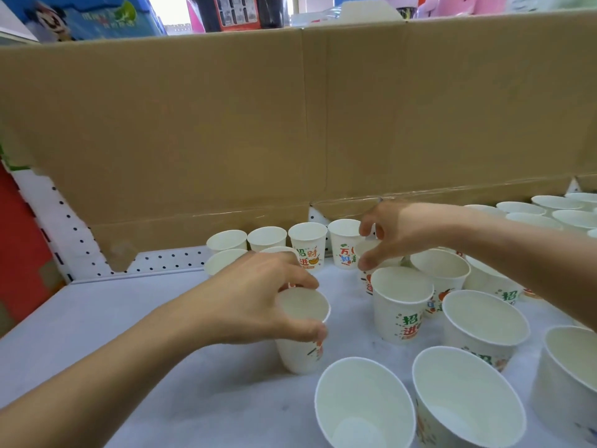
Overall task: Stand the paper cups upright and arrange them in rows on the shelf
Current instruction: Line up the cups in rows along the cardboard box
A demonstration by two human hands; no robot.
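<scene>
Two white paper cups (365, 402) stand nearest on the pale shelf (97, 318). Left hand (252, 302), palm down, closes its grip on an upright printed paper cup (302, 334). Right hand (397, 231) pinches another cup's rim (371, 250) near the back row (268, 237).

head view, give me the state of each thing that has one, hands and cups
left hand: closed round the rim of a cup
held cup: upright, open end up
right hand: fingers pinching another cup's rim
pinched cup: upright, mostly hidden
back row cups: upright by the cardboard
front cups: upright, unaligned
</scene>
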